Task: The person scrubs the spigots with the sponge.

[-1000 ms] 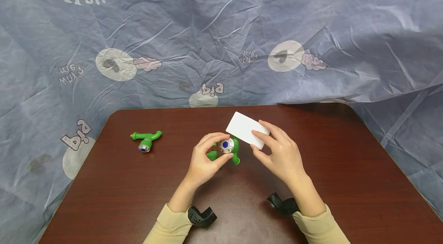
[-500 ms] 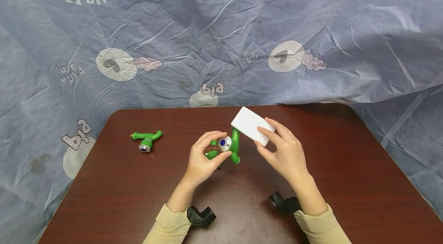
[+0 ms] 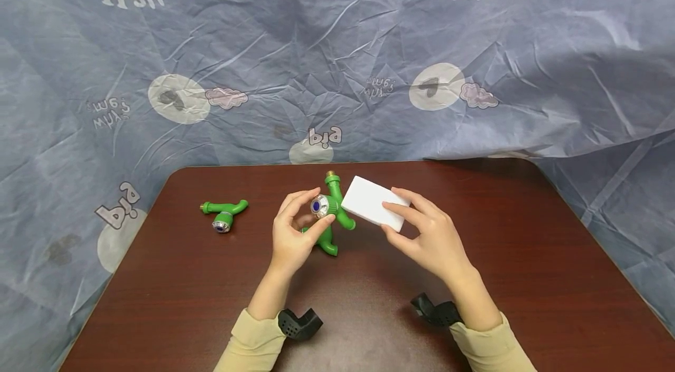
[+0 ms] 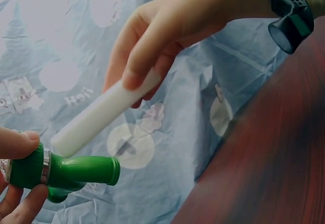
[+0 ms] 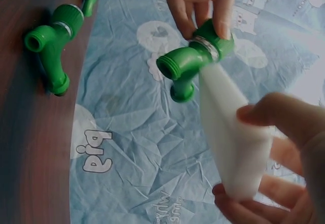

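Observation:
My left hand point(image 3: 293, 231) pinches a green faucet point(image 3: 334, 203) by its knob, which has a silver and blue end, and holds it above the table. In my right hand point(image 3: 429, 228) is a white rectangular sponge point(image 3: 371, 202), gripped between thumb and fingers at one end. The sponge's other end is right at the faucet's body, as the left wrist view shows with the sponge point(image 4: 96, 117) slanting down to the faucet point(image 4: 84, 170). A second green faucet point(image 3: 327, 241) lies on the table behind my left hand, partly hidden by it.
Another green faucet point(image 3: 223, 214) lies at the back left of the brown wooden table point(image 3: 501, 255). A blue-grey printed cloth point(image 3: 337, 55) hangs behind the table's far edge. Each wrist wears a black camera mount point(image 3: 299, 325).
My left hand has moved left and tilted the faucet, so its brass threaded end now shows. The sponge went away to the upper right, then came back against the faucet.

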`<move>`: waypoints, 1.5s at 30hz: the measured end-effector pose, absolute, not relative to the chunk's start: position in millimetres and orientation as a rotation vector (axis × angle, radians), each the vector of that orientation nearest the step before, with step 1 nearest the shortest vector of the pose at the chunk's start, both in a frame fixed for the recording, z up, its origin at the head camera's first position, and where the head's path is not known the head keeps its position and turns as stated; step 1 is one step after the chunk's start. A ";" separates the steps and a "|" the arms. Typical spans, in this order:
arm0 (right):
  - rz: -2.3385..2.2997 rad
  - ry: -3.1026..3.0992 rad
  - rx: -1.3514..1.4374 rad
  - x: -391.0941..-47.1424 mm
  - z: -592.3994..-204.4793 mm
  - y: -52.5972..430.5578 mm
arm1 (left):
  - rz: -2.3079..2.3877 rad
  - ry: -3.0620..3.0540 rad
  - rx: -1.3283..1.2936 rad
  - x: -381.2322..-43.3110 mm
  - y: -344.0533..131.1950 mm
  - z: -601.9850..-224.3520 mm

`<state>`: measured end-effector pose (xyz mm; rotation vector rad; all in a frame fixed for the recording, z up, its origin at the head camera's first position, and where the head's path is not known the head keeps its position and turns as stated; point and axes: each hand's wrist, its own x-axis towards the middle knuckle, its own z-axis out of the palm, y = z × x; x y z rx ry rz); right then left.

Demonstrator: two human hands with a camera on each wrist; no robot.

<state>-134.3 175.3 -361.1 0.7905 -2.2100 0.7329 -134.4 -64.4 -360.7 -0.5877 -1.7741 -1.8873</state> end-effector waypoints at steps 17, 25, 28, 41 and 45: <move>0.705 -2.229 0.881 -135.2 -362.4 177.7 | -1.962 -1.680 -0.434 -149.3 -67.8 -383.6; 0.703 -2.131 1.006 -135.3 -362.7 170.9 | -2.009 -1.677 -0.452 -148.9 -66.5 -386.6; 0.676 -2.152 1.000 -134.6 -361.8 172.6 | -2.027 -1.663 -0.417 -148.6 -66.2 -385.9; 0.655 -2.135 0.803 -138.5 -354.8 193.2 | -2.015 -1.609 -0.346 -150.7 -67.9 -386.4; 0.668 -2.131 0.750 -138.5 -353.8 194.4 | -2.032 -1.592 -0.355 -150.8 -67.3 -386.8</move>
